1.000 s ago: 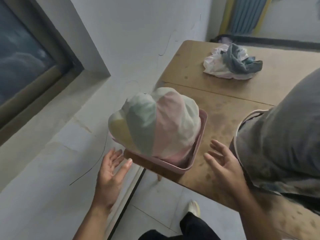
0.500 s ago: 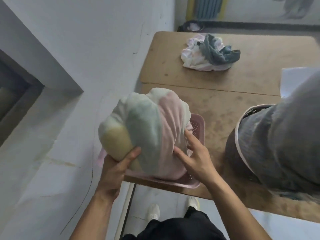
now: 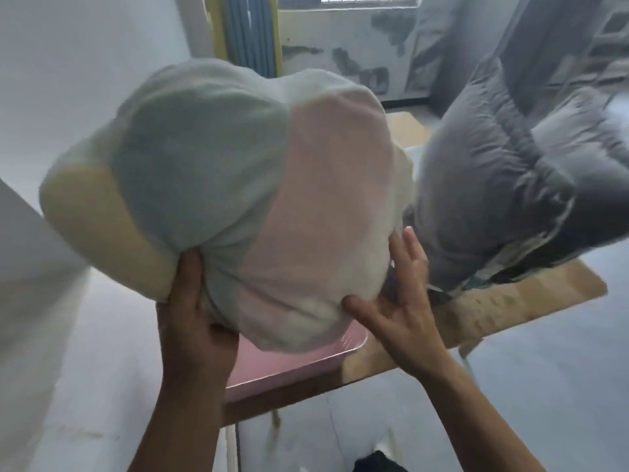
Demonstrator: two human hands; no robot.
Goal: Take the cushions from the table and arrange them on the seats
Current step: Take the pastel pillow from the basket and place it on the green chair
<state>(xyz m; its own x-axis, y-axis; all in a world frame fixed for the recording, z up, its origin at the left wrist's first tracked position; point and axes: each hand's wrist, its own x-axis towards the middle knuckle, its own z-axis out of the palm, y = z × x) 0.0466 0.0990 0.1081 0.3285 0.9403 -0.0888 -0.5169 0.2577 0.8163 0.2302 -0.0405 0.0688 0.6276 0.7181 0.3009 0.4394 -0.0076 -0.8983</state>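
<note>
Pastel cushion (image 3: 238,185) now lifted off pink basket (image 3: 292,366).

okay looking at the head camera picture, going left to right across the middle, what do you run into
White wall → pastel cushion, gripped underneath by the left hand with the right hand pressed on its right side → grey cushion on the wooden table.

Both bare forearms reach up and forward. The left hand (image 3: 190,321) grips the cushion (image 3: 238,185) from below, thumb up its face. The right hand (image 3: 398,301) presses flat, fingers spread, against its right underside.
</note>
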